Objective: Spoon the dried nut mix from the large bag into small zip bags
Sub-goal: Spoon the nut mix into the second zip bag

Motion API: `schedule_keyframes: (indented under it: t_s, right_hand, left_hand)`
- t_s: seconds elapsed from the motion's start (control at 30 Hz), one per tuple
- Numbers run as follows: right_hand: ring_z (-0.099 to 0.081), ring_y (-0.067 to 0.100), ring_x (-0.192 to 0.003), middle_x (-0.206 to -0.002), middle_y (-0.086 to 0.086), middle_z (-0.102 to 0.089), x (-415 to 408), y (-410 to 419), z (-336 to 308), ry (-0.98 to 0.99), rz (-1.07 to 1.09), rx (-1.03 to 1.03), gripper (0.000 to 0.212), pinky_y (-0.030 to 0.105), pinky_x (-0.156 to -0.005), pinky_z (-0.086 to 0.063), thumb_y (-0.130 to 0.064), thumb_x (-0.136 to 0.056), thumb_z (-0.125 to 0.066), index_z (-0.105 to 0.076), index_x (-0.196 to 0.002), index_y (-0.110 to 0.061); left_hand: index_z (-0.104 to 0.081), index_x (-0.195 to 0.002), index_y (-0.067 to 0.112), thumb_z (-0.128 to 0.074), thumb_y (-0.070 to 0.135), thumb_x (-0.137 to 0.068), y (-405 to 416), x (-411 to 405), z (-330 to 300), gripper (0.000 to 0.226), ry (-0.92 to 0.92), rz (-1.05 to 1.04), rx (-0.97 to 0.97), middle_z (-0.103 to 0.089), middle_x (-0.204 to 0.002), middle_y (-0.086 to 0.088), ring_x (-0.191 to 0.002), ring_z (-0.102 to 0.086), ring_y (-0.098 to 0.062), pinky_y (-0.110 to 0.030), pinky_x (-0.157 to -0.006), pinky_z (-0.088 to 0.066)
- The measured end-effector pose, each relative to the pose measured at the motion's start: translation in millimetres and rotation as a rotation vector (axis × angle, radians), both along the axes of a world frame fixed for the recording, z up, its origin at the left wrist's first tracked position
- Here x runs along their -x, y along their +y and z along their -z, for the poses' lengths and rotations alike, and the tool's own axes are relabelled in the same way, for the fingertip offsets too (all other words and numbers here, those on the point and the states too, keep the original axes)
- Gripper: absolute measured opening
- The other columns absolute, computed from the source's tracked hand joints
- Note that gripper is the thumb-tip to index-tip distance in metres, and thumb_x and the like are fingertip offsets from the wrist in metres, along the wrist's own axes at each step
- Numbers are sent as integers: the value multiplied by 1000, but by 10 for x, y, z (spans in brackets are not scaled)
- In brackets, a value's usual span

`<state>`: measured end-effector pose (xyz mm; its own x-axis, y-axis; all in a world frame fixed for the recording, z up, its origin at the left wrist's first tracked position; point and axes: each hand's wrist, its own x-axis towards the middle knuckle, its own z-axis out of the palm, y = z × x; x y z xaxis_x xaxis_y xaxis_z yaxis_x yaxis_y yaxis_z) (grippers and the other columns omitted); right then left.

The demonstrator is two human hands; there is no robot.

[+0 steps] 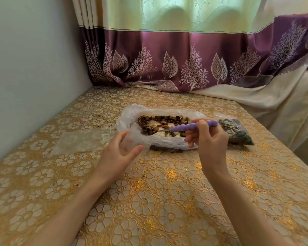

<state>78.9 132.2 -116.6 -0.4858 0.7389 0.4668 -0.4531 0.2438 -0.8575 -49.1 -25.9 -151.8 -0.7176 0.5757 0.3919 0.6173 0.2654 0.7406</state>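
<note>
Right hand [210, 137]: fingers curled, purple-handled spoon [194, 126] being pinched, bowl being loaded in nut mix [164, 121]. Left hand [120, 151]: rim of large bag [132, 135] being held open, mid-table. Spoon best kept level when being lifted.

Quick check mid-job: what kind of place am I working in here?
Likely a home room, not a workshop: a floral gold tablecloth, a purple leaf-patterned curtain behind, and a plain wall.
</note>
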Motion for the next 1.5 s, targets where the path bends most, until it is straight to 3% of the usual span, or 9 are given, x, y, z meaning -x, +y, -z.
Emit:
schedule_keyframes:
  t_s: [0.07, 0.4, 0.47, 0.53, 0.8, 1.07, 1.23, 1.33, 1.5]
  right_hand:
    - [-55, 15, -50, -71, 5, -74, 10, -70, 4, -33, -54, -68, 21, 20, -43, -44, -3, -97, -41, -55, -82, -5]
    - [-59, 8, -58, -69, -12, -70, -31, -155, -42, -90, -252, -268, 14, 19, -52, -49, -8, -84, -45, -57, -90, -8]
    - [-60, 9, -58, -68, -10, -70, -38, -145, -47, -91, -262, -258, 16, 21, -53, -49, -7, -82, -45, -58, -90, -7]
    - [-60, 12, -59, -68, -6, -70, -38, -133, -50, -82, -265, -247, 17, 22, -53, -49, -7, -82, -44, -59, -89, -6]
    - [-55, 14, -51, -66, 9, -63, -77, 147, -64, 127, -106, 140, 17, 21, -47, -45, -3, -94, -43, -59, -89, -1]
    - [-55, 8, -43, -50, -4, -64, -75, 457, 159, -112, 267, 236, 25, 17, -43, -46, -11, -95, -49, -61, -74, -6]
    - [-59, 10, -46, -65, 7, -68, -61, 506, 235, -215, 411, 105, 25, 21, -47, -50, -15, -95, -49, -64, -80, -1]
    - [-59, 5, -45, -63, -6, -68, -30, 475, 253, -245, 462, 8, 26, 18, -48, -51, -17, -96, -49, -64, -76, -9]
    - [-62, 2, -50, -76, -5, -71, 52, 424, 315, -297, 423, -38, 25, 16, -54, -52, -19, -96, -51, -70, -82, -13]
  left_hand:
    - [-34, -120, 42, -53, 64, -67, 10, -21, -14, 60, -27, 6, -6, -33, -99, 42, -83, -36, 33, -1, -60, -32]
    - [-42, -117, 41, -63, 60, -63, 7, 12, 14, 61, -141, 56, -173, -57, -102, 19, -83, -60, 12, -7, -64, -49]
    - [-41, -116, 45, -66, 63, -63, 1, 18, 21, 62, -193, 71, -203, -59, -107, 11, -80, -65, 0, -20, -60, -55]
    - [-39, -122, 44, -67, 71, -61, -7, 32, 27, 72, -193, 55, -181, -57, -118, 8, -91, -65, -12, -37, -72, -58]
    - [-41, -131, 31, -63, 81, -52, -29, 54, 31, 95, -194, 40, -157, -56, -123, 4, -103, -61, -31, -58, -82, -51]
    - [-42, -126, 36, -57, 81, -58, -25, 83, 87, 82, -118, 18, -83, -52, -121, 20, -114, -52, -9, -43, -93, -49]
    - [-40, -131, 32, -57, 81, -61, -25, 65, 67, 87, -100, 25, -83, -53, -126, 10, -116, -51, -12, -39, -95, -46]
    - [-41, -131, 28, -62, 65, -69, -27, 47, 49, 75, -92, 36, -95, -53, -124, 9, -114, -52, -12, -40, -94, -47]
    - [-43, -131, 25, -63, 58, -68, -9, 12, 33, 73, -87, 35, -114, -52, -124, 11, -114, -50, -7, -21, -86, -43]
